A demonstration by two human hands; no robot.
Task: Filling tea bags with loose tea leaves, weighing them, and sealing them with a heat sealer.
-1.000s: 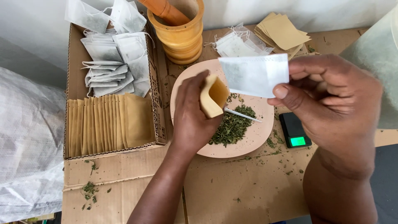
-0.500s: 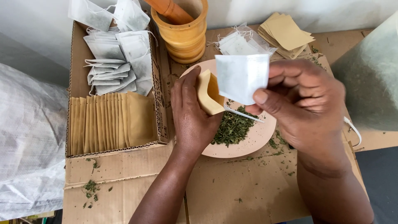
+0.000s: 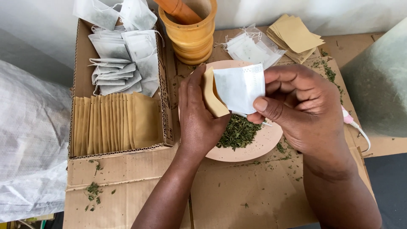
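My left hand (image 3: 198, 114) holds a small tan paper envelope (image 3: 212, 95) with its mouth held apart, above a pink plate (image 3: 237, 154). My right hand (image 3: 299, 110) pinches a white filter tea bag (image 3: 239, 87) by its lower right corner, and the bag's left edge reaches into the envelope's mouth. A heap of dried green herb (image 3: 239, 131) lies on the plate just below both hands. A thin metal utensil pokes out under my right fingers; most of it is hidden.
A cardboard box (image 3: 76, 91) at the left holds a row of tan envelopes (image 3: 114, 123) and filled white tea bags (image 3: 121, 59). Behind the plate stand a wooden mortar with pestle (image 3: 190, 25), loose white bags (image 3: 250, 46) and a stack of tan envelopes (image 3: 296, 36). Herb crumbs dot the cardboard.
My right hand has carried the white tea bag leftward and down, from apart from the envelope to its open mouth. The left hand has kept holding the envelope.
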